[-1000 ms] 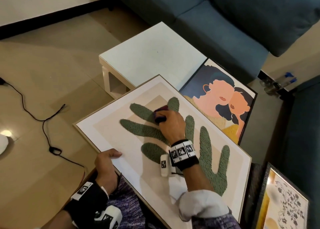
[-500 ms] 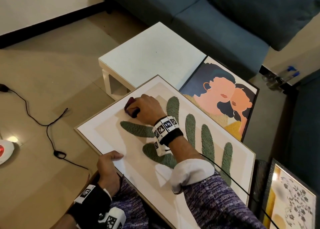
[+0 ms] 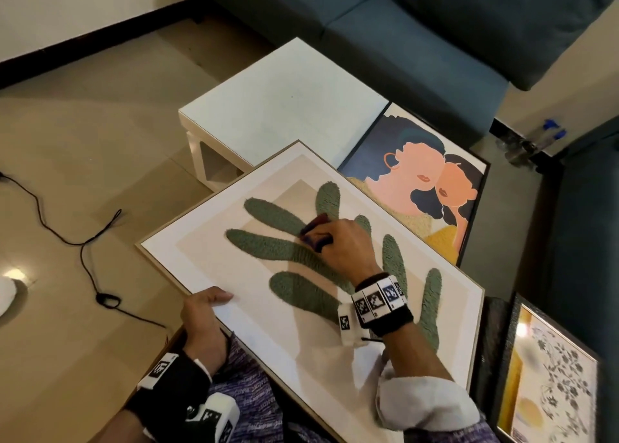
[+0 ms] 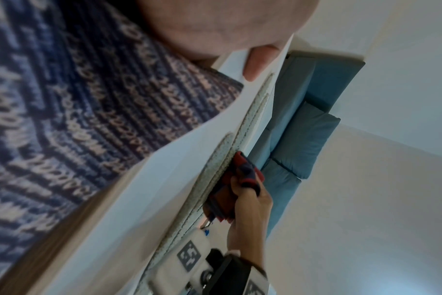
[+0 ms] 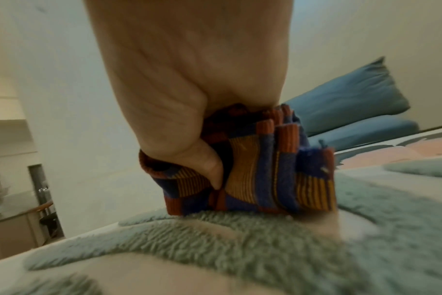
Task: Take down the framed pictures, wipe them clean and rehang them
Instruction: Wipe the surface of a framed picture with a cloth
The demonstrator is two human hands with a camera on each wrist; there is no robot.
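The large framed picture (image 3: 311,275) with tufted green leaf shapes lies tilted across the person's lap, its far corner pointing toward the white surface (image 3: 278,107) at twelve o'clock. The step in hand looks like the wiping: the right hand (image 3: 341,245) presses a folded striped cloth (image 3: 315,231) onto the leaves near the picture's middle. To do this well, strokes should probably run along each leaf's length with light pressure, since the pile looks soft and could snag or flatten, and the pale border at the edges wants a pass too.

In the right wrist view the right fingers (image 5: 204,159) are curled tight, the cloth (image 5: 265,175) bunched in the fist and touching the green pile. The left hand (image 3: 204,312) grips the frame's near edge at about seven o'clock, thumb (image 4: 260,61) lying on the white front; the other fingers are hidden beneath it.

Two more framed pictures wait: one of two faces (image 3: 432,181) leaning at two o'clock, one floral (image 3: 549,375) at four o'clock.
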